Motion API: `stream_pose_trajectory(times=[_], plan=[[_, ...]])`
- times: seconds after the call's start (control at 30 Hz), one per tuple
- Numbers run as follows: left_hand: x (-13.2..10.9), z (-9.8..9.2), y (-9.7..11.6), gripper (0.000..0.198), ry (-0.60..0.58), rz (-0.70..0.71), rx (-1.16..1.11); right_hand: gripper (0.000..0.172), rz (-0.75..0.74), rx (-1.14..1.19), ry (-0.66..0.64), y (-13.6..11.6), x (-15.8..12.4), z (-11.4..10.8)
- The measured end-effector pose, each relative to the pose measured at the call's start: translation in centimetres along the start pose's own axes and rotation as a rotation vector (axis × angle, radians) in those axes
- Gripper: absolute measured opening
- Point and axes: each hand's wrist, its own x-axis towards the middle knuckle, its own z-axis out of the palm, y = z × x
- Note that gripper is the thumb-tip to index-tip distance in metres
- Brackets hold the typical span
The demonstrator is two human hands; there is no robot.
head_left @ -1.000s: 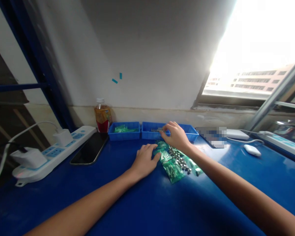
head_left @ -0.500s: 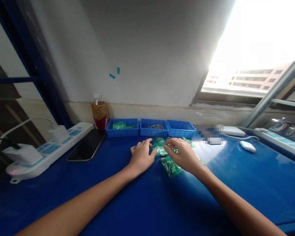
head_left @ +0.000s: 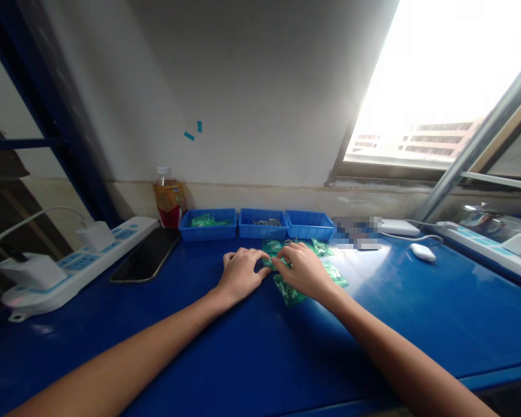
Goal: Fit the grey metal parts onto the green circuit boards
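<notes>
Several small green plastic bags with metal parts inside lie together on the blue tabletop; the nearest green bag point(head_left: 289, 291) lies below my right hand. My left hand point(head_left: 242, 272) rests at the left of this group, its thumb and index finger apart at the edge of another green bag point(head_left: 269, 247). From the right, my right hand point(head_left: 306, 267) reaches in with curled fingers, thumb and fingertips closed at that bag beside my left fingertips. What exactly lies between the right fingertips is partly hidden. More green bags point(head_left: 322, 247) show behind and right of my right hand.
Along the wall stand a blue bin point(head_left: 208, 231) with green bags, a second bin point(head_left: 263, 231) with grey metal parts, and a third bin point(head_left: 309, 229). A bottle point(head_left: 169, 200), a phone point(head_left: 147, 255) and a power strip point(head_left: 84, 260) are left; a white case point(head_left: 422, 252) lies right.
My right hand has moved left and its fingertips now meet close to my left hand's. The left thumb and index finger have come nearer the bag. The whole view has shifted slightly.
</notes>
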Motion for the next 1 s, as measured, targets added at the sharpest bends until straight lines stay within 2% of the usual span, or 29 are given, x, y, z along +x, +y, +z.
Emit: stream_pose_trajectory(times=[0.07, 0.17, 0.33, 0.43, 0.5, 0.57, 0.6, 0.67, 0.73, 0.8, 0.83, 0.9, 1.0], plan=[[0.1, -0.2, 0.0, 0.019, 0.078, -0.006, -0.056, 0.026, 0.011, 0.052, 0.032, 0.2, 0.1, -0.2], [0.1, -0.6, 0.1, 0.026, 0.184, -0.011, -0.192, 0.030, 0.097, 0.266, 0.058, 0.0, 0.4, -0.9], [-0.4, -0.9, 0.6, 0.027, 0.151, 0.035, -0.418, 0.044, 0.272, 0.845, -0.084, -0.4, 0.5, -1.2], [-0.6, -0.8, 0.8, 0.024, 0.101, 0.084, -0.490, 0.032, 0.322, 0.966, 0.026, -0.2, 0.6, -0.3], [-0.6, -0.8, 0.9, 0.026, 0.069, 0.108, -0.495, 0.031, 0.326, 0.946, 0.149, 0.1, 0.6, 0.2], [-0.4, -0.9, 0.9, 0.025, 0.069, 0.108, -0.482, 0.037, 0.297, 0.866, 0.268, 0.3, 0.7, 0.3], [-0.3, -0.9, 0.9, 0.023, 0.073, 0.096, -0.481, 0.037, 0.260, 0.802, 0.317, 0.3, 0.6, 0.3], [-0.1, -1.0, 0.6, 0.025, 0.059, 0.054, -0.530, 0.026, 0.118, 0.643, 0.376, 0.2, 0.4, 0.0], [0.1, -0.9, 0.2, 0.041, 0.026, -0.011, -0.641, 0.016, -0.076, 0.504, 0.384, -0.3, 0.1, -0.4], [0.3, -0.8, -0.2, 0.051, 0.011, -0.078, -0.750, 0.021, -0.240, 0.425, 0.365, -0.8, -0.2, -0.5], [0.4, -0.7, -0.3, 0.050, 0.018, -0.102, -0.784, 0.024, -0.290, 0.400, 0.356, -1.0, -0.3, -0.4], [0.5, -0.5, -0.5, 0.040, 0.055, -0.126, -0.808, 0.029, -0.326, 0.352, 0.323, -1.3, -0.6, -0.2], [0.3, -0.5, -0.3, 0.029, 0.177, -0.096, -0.767, 0.025, -0.241, 0.326, 0.256, -1.5, -0.6, -0.1]])
